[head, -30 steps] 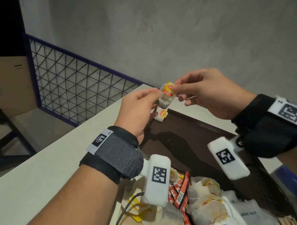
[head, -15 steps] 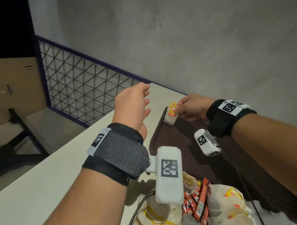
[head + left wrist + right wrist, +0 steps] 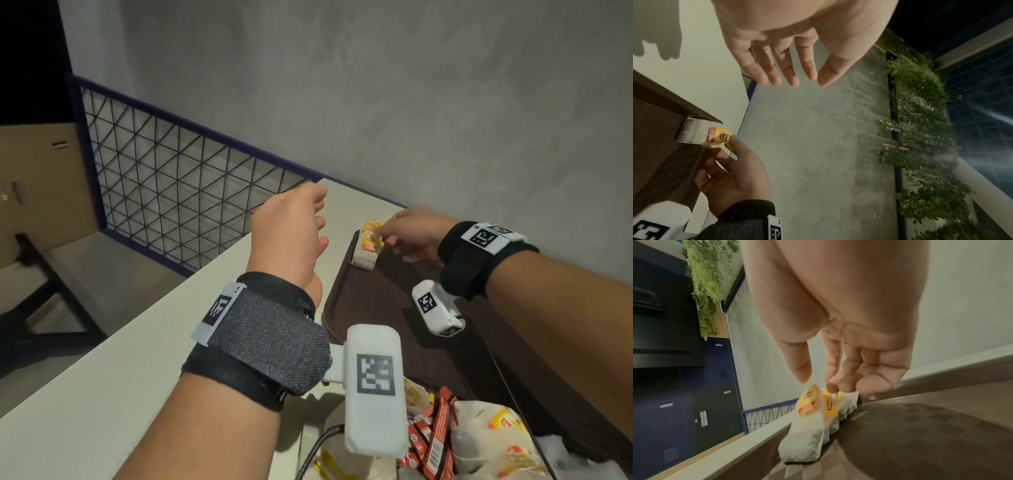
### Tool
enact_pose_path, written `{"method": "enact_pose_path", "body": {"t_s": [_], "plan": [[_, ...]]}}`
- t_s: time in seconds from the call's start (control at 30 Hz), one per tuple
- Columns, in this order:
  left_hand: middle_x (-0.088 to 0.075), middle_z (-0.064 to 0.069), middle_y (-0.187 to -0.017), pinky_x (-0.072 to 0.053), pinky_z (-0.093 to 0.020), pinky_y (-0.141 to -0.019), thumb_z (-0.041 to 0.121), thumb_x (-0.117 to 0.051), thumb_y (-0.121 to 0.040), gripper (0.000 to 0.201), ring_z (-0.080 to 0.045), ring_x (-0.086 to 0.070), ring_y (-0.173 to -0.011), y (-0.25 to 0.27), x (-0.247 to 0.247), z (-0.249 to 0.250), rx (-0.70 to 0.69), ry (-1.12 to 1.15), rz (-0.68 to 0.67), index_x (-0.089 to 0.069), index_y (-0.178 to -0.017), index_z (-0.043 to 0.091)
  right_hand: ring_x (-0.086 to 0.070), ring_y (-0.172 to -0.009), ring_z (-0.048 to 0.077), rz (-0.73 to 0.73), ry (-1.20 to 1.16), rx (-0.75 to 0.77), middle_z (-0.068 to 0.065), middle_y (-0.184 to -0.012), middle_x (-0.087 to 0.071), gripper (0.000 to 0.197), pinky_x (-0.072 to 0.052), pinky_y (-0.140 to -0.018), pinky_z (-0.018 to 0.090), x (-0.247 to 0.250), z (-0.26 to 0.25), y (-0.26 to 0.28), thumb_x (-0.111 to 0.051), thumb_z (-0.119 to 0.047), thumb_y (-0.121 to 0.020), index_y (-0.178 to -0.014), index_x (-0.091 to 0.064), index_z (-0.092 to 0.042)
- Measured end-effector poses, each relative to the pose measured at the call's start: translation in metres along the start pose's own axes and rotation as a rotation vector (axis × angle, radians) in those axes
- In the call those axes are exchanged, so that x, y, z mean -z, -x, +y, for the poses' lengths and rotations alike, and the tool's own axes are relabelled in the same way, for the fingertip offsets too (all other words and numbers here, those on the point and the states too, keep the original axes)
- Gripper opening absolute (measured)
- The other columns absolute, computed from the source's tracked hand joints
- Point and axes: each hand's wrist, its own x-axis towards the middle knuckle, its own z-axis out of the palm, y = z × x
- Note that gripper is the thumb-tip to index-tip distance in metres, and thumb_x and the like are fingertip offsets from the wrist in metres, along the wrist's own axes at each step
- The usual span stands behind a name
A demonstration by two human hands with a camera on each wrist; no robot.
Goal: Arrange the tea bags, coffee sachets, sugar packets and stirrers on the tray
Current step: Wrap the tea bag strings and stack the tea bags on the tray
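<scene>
Two tea bags stand in the tray's far corner. Right hand fingers pinch one's yellow tag; left hand hovers, fingers apart. Bags look light, soft, tearable.

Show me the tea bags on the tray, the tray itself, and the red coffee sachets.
tea bags (image 3: 367,251), head view, on the white pouch below the yellow tags.
tray (image 3: 383,308), head view, on its bare dark floor.
red coffee sachets (image 3: 436,435), head view, on one red stick's middle.
</scene>
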Motion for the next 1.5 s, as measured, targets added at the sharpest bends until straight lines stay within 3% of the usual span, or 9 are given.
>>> {"method": "enact_pose_path", "body": {"t_s": [0.2, 0.43, 0.7, 0.9, 1.07, 1.13, 1.27, 1.37, 1.5], "plan": [[-0.073, 0.002, -0.107, -0.055, -0.034, -0.083, 0.020, -0.065, -0.095, 0.006, -0.016, -0.068, -0.104, 0.003, -0.002, -0.001, 0.009, 0.016, 0.018, -0.070, -0.097, 0.023, -0.051, -0.063, 0.017, 0.069, 0.008, -0.088, 0.005, -0.074, -0.059, 0.007, -0.042, -0.064, 0.029, 0.008, 0.008, -0.003, -0.066, -0.014, -0.094, -0.099, -0.063, -0.011], [-0.073, 0.001, -0.109, -0.056, -0.035, -0.086, 0.019, -0.065, -0.095, 0.011, -0.017, -0.067, -0.105, 0.002, -0.003, -0.004, 0.006, 0.027, 0.032, -0.070, -0.105, 0.020, -0.057, -0.076, 0.019, 0.000, 0.034, -0.107, 0.008, -0.089, -0.067, 0.023, -0.046, -0.072, 0.032, 0.005, 0.021, -0.010, -0.076, -0.015, -0.087, -0.108, -0.070, -0.005], [-0.072, 0.001, -0.108, -0.055, -0.034, -0.082, 0.019, -0.065, -0.095, 0.007, -0.016, -0.067, -0.103, 0.001, -0.003, -0.004, -0.004, 0.022, 0.028, -0.070, -0.100, 0.022, -0.049, -0.061, 0.015, -0.026, 0.014, -0.052, 0.004, -0.071, -0.059, 0.014, -0.037, -0.058, 0.027, -0.002, 0.020, -0.013, -0.077, -0.016, -0.088, -0.080, -0.066, -0.014], [-0.072, 0.001, -0.108, -0.054, -0.033, -0.080, 0.019, -0.065, -0.095, 0.005, -0.016, -0.067, -0.102, 0.000, -0.003, -0.004, -0.013, 0.018, 0.014, -0.069, -0.097, 0.022, -0.052, -0.063, 0.016, 0.033, -0.066, -0.074, -0.002, -0.054, -0.059, 0.003, -0.037, -0.058, 0.026, 0.009, 0.014, -0.006, -0.064, -0.012, -0.090, -0.087, -0.062, -0.012], [-0.073, 0.002, -0.107, -0.054, -0.033, -0.080, 0.019, -0.065, -0.095, 0.005, -0.015, -0.067, -0.101, -0.001, -0.003, -0.004, -0.014, 0.029, 0.003, -0.069, -0.097, 0.023, -0.068, -0.076, 0.026, 0.109, -0.232, 0.004, 0.015, -0.090, -0.068, 0.021, -0.053, -0.066, 0.031, 0.033, 0.017, 0.004, -0.061, -0.008, -0.089, -0.108, -0.067, -0.001], [-0.072, 0.002, -0.107, -0.054, -0.032, -0.080, 0.019, -0.066, -0.095, 0.005, -0.015, -0.067, -0.101, 0.000, -0.003, -0.005, -0.011, 0.037, -0.002, -0.069, -0.098, 0.022, -0.071, -0.084, 0.034, 0.125, -0.327, 0.047, 0.023, -0.104, -0.069, 0.020, -0.058, -0.070, 0.033, 0.042, 0.018, 0.011, -0.059, -0.005, -0.088, -0.106, -0.066, 0.002], [-0.072, 0.002, -0.104, -0.055, -0.032, -0.080, 0.020, -0.065, -0.095, 0.005, -0.015, -0.067, -0.100, 0.002, -0.005, -0.006, -0.006, 0.031, -0.030, -0.069, -0.099, 0.022, -0.060, -0.088, 0.050, 0.100, -0.586, 0.114, 0.026, -0.108, -0.063, 0.006, -0.062, -0.072, 0.037, 0.055, 0.012, 0.037, -0.055, 0.002, -0.087, -0.092, -0.057, 0.003], [-0.071, 0.000, -0.110, -0.056, -0.036, -0.090, 0.022, -0.064, -0.097, 0.009, -0.017, -0.067, -0.106, 0.005, -0.008, -0.008, 0.022, 0.007, -0.095, -0.068, -0.105, 0.021, -0.073, -0.094, 0.040, 0.016, -0.675, 0.189, 0.025, -0.115, -0.071, 0.010, -0.062, -0.081, 0.036, 0.059, 0.001, 0.066, -0.051, 0.004, -0.089, -0.093, -0.060, 0.003], [-0.070, -0.005, -0.114, -0.058, -0.039, -0.094, 0.029, -0.064, -0.099, 0.011, -0.021, -0.068, -0.106, 0.011, -0.017, -0.013, 0.088, -0.052, -0.238, -0.067, -0.106, 0.022, -0.072, -0.095, 0.032, -0.126, -0.722, 0.293, 0.024, -0.110, -0.071, 0.008, -0.062, -0.082, 0.033, 0.050, -0.015, 0.111, -0.056, 0.006, -0.092, -0.098, -0.059, 0.003]]}}
